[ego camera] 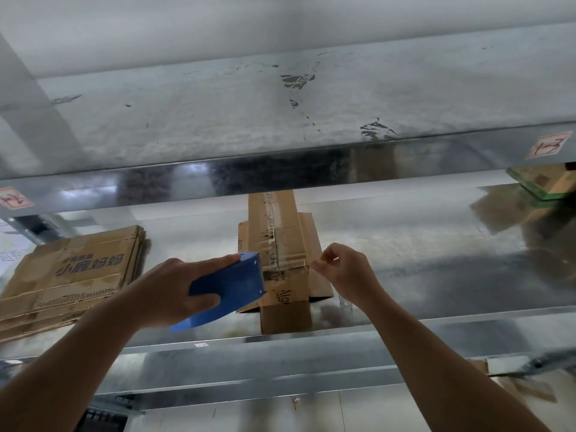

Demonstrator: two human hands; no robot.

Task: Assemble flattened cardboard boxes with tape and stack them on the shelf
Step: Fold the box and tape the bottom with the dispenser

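Note:
A narrow brown cardboard box (285, 307) lies on the metal shelf (436, 275), its flaps spread and clear tape running along its top seam. My left hand (174, 291) grips a blue tape dispenser (230, 288), whose front end sits against the box's left side. Just right of the box, my right hand (346, 269) pinches the end of a clear tape strip stretched across the box between dispenser and fingers.
A stack of flattened cardboard boxes (71, 275) with printed characters lies on the same shelf at the left. Another metal shelf (280, 120) hangs directly above. A green-edged box (542, 182) sits at the far right. More shelving shows below.

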